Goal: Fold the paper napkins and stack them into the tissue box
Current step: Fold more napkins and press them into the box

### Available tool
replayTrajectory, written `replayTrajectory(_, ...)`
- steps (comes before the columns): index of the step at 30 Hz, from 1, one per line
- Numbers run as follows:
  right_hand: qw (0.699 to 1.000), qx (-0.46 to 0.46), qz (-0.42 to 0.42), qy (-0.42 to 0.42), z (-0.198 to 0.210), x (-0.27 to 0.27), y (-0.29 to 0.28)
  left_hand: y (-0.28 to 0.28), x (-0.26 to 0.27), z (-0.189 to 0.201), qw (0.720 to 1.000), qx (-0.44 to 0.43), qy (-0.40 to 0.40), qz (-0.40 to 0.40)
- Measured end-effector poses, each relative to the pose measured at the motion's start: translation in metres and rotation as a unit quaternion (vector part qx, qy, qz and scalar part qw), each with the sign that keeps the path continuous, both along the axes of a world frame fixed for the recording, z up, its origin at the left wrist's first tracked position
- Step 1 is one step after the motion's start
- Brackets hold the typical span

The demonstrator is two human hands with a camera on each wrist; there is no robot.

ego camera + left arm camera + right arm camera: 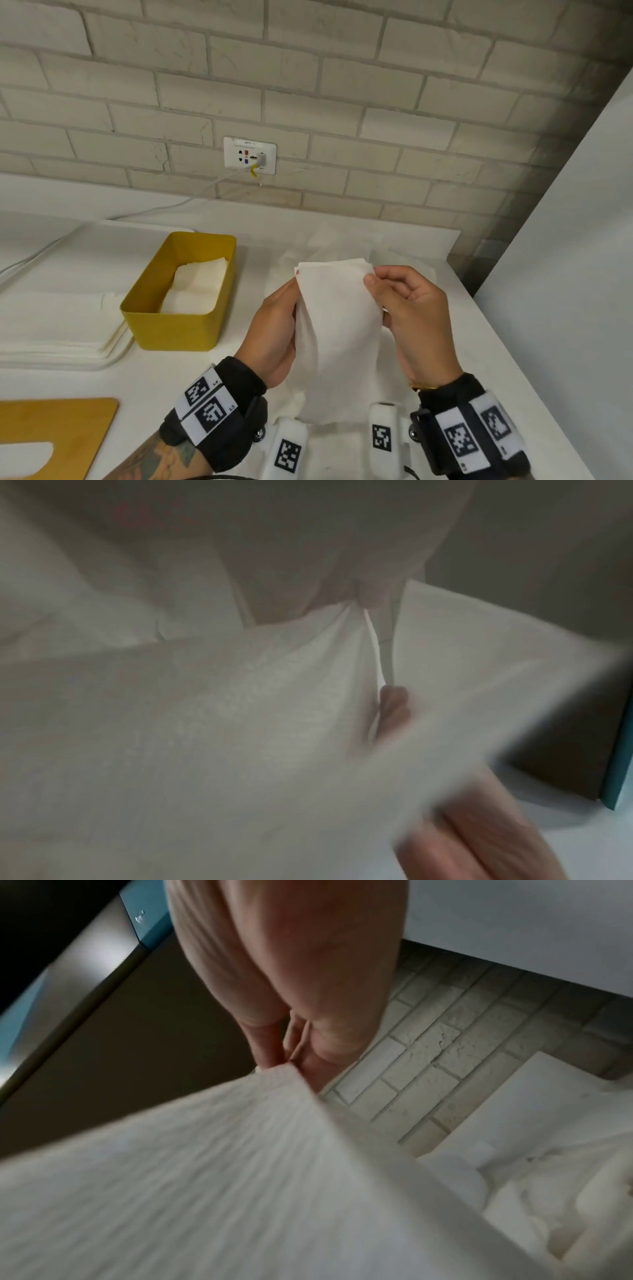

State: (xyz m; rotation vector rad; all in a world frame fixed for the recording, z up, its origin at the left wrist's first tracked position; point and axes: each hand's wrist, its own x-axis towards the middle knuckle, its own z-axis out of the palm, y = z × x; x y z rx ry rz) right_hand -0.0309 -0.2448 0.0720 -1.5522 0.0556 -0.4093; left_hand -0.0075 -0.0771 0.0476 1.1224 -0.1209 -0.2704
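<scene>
your left hand point(274, 329) and right hand point(416, 322) hold one white napkin point(337, 342) up at the centre of the head view, the right thumb and fingers pinching its upper right corner, the left fingers curled round its left edge, and the sheet hanging down between your wrists. you have the yellow tissue box point(178, 329) at left of centre on the white counter point(496, 377), open on top with folded napkins point(197, 286) inside, and a stack of flat napkins point(58, 325) just beside it at the left edge; the box's wooden lid point(58, 435) lies in the lower left corner
</scene>
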Motion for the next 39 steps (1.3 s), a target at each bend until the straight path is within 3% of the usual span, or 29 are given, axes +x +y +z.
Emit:
replayTrajectory(4, 0.997, -0.028, -0.068, 0.009, -0.012, 0.005, 0.002, 0.001, -0.003, -0.003, 1.0, -0.003, 0.017, -0.01)
replayTrajectory(13, 0.996, -0.016, -0.092, 0.014, -0.023, 0.009, 0.007, -0.003, 0.001, -0.016, 0.999, 0.042, -0.008, -0.012)
replayTrajectory(18, 0.988, -0.011, 0.094, 0.123, -0.038, 0.001, -0.001, 0.004, 0.007, -0.009, 1.0, 0.016, -0.012, 0.01)
replayTrajectory(24, 0.971, -0.05, 0.18, 0.146, -0.075, -0.021, 0.02, 0.003, 0.018, -0.005, 0.998, -0.013, -0.009, 0.054)
replayTrajectory(27, 0.962, -0.071, 0.213, 0.158, -0.073, -0.023, 0.013, 0.007, 0.019, -0.007, 0.998, -0.007, -0.001, 0.056)
replayTrajectory(32, 0.983, 0.007, 0.142, 0.116, -0.045, -0.006, 0.001, 0.007, 0.014, -0.01, 0.999, 0.051, -0.013, 0.01)
replayTrajectory(36, 0.998, -0.007, 0.049, 0.048, -0.04, 0.001, 0.006, -0.001, 0.005, -0.022, 0.984, 0.128, -0.105, 0.067)
replayTrajectory(39, 0.996, -0.04, 0.053, 0.055, -0.051, 0.0, 0.018, -0.007, -0.004, -0.036, 0.975, 0.181, -0.132, 0.009)
